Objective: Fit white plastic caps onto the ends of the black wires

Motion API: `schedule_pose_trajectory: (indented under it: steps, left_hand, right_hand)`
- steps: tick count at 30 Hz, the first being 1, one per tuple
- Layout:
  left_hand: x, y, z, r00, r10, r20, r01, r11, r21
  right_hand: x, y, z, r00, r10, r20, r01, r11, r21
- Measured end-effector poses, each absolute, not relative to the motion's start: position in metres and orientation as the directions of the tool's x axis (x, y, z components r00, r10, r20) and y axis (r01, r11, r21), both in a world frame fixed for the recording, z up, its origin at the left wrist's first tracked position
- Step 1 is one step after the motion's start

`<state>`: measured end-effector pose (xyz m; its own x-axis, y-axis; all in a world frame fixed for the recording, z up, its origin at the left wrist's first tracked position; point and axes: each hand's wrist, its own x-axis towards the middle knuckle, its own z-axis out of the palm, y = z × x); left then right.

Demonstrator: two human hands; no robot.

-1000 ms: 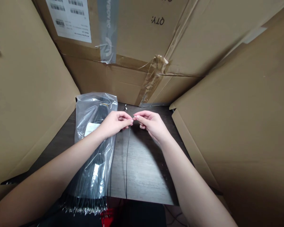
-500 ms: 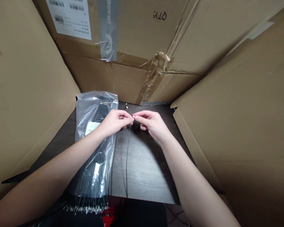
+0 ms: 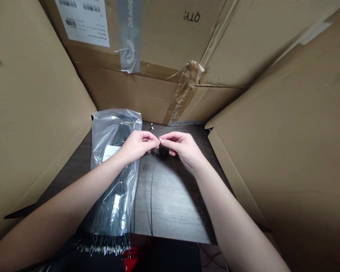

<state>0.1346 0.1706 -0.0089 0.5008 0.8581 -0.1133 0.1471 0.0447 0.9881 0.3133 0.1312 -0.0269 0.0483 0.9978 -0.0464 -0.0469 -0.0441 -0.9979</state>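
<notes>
In the head view, the left hand [image 3: 137, 145] pinched a thin black cable [image 3: 152, 185] between thumb and forefinger, close to its upper end. The right hand [image 3: 184, 148] met it there, its thumb and forefinger closed on a small white tip [image 3: 160, 140], while its other fingers were bent and held nothing that I could see. From the fingertips the cable ran down over the dark table [image 3: 181, 219] to its near edge, just right of a clear plastic bag [image 3: 100, 122] with a cable bundle [image 3: 123, 134] inside. Behind, a taped cardboard box [image 3: 161, 41] stood with upside-down lettering
</notes>
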Motion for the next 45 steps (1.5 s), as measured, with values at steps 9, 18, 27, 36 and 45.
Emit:
schedule_pose_trajectory:
  steps: [9,18,27,36,45]
  left_hand:
    - [0.1344,0.1715,-0.0104,0.503,0.857,-0.11,0.138,0.046,0.989]
    - [0.1341,0.1712,-0.0113,0.501,0.862,-0.075,0.133,0.009,0.991]
    - [0.1348,0.1721,-0.0113,0.492,0.867,-0.079,0.14,0.011,0.99]
    - [0.1349,0.1739,-0.014,0.496,0.868,-0.036,0.138,-0.038,0.99]
    - [0.1353,0.1732,-0.0132,0.461,0.888,0.009,0.169,-0.098,0.981]
  right_hand:
    - [0.3144,0.1311,-0.0279,0.048,0.998,-0.035,-0.022,-0.033,-0.999]
    - [0.3148,0.1319,-0.0312,0.064,0.998,-0.014,0.04,-0.017,-0.999]
    - [0.3135,0.1301,-0.0259,0.055,0.998,-0.015,0.032,-0.017,-0.999]
    - [0.3136,0.1317,-0.0303,0.063,0.996,-0.057,-0.01,-0.057,-0.998]
    - [0.3119,0.1322,-0.029,0.01,0.989,-0.145,-0.124,-0.143,-0.982]
